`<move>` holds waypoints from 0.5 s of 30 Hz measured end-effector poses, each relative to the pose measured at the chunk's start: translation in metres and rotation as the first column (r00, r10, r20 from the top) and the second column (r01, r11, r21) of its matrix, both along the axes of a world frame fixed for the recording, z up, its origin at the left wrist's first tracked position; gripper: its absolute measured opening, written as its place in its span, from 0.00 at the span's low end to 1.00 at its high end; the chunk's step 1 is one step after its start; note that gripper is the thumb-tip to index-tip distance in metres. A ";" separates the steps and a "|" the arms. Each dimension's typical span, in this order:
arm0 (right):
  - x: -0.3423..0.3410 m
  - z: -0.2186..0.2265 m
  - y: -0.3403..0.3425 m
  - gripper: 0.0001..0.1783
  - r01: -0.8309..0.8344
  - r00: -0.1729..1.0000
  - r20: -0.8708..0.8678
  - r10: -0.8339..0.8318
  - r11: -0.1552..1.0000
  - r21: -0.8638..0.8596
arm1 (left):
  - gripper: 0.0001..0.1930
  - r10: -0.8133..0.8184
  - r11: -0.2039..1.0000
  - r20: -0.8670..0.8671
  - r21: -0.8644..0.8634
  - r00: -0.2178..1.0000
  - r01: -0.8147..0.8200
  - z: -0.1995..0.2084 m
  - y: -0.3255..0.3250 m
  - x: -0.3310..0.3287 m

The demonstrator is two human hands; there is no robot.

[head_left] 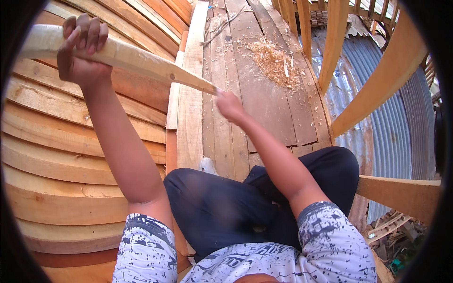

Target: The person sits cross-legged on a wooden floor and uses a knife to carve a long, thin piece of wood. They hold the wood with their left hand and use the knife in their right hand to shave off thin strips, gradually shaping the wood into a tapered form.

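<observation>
A long pale wooden pole (137, 62) slants across the upper left and narrows toward its right end; a knot shows along its length. My left hand (84, 52) is raised at the far left, its fingers wrapped over the pole's thick part. At the narrow end, my right hand (230, 106) is closed around the tip, slightly smeared by motion. A whitish bit shows at its fingers, too blurred to name. Below both arms are my bent knees in dark trousers (217, 207).
Stacked planks (61, 177) rise along the left. Wood shavings (278, 63) lie heaped on the plank floor (264, 108) ahead. Wooden posts (335, 45) line the right edge, with corrugated metal sheets (377, 118) beyond and below. A thin twig (224, 27) lies farther off.
</observation>
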State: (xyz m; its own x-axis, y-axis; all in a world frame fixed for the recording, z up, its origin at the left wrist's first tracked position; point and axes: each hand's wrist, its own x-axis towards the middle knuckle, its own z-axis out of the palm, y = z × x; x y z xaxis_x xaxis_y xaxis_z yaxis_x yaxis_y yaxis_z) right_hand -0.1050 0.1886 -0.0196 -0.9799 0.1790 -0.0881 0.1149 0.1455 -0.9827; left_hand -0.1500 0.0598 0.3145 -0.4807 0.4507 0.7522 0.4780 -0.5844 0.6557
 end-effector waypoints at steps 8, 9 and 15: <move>0.007 0.055 -0.002 0.25 -0.188 0.981 -0.094 0.171 0.957 -0.222 | 0.09 -0.079 0.996 0.015 -0.036 0.997 0.079 0.001 0.006 -0.007; -0.004 0.042 0.002 0.26 -0.163 0.987 -0.049 0.156 0.960 -0.229 | 0.09 -0.038 0.999 0.005 -0.039 0.999 0.038 0.004 0.008 -0.006; 0.003 0.021 0.010 0.29 -0.008 0.960 0.256 0.118 0.919 -0.394 | 0.09 -0.012 1.000 0.004 -0.026 1.000 0.012 -0.006 0.021 -0.015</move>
